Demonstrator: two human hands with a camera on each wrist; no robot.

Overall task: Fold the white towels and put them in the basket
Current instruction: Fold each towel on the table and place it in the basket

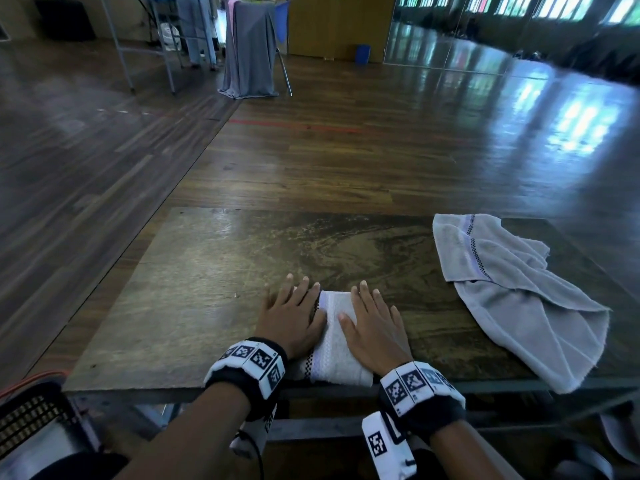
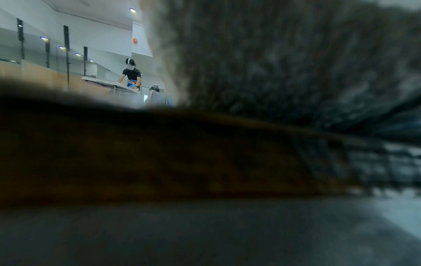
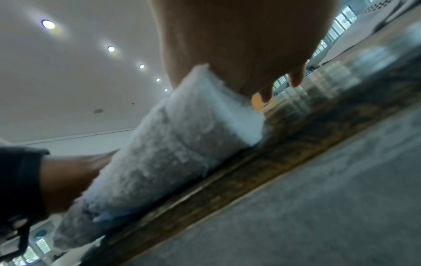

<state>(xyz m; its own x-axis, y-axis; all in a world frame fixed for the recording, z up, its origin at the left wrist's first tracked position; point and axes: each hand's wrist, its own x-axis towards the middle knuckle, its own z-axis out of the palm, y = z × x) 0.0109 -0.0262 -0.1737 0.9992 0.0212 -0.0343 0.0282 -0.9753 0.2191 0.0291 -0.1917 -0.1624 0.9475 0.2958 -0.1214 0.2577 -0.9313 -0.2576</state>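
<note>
Pressing flat, my left hand and right hand lie with fingers straight on either side of the folded towel at the table's 6 o'clock edge. 1 loose towel lies at 3 o'clock, the basket at 8 o'clock.

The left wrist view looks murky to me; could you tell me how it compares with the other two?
Left wrist: mostly dark blur, only the far room sharp. Right wrist: tilted, the folded towel soft and close. Head: sharp, with window glare on the floor.
</note>
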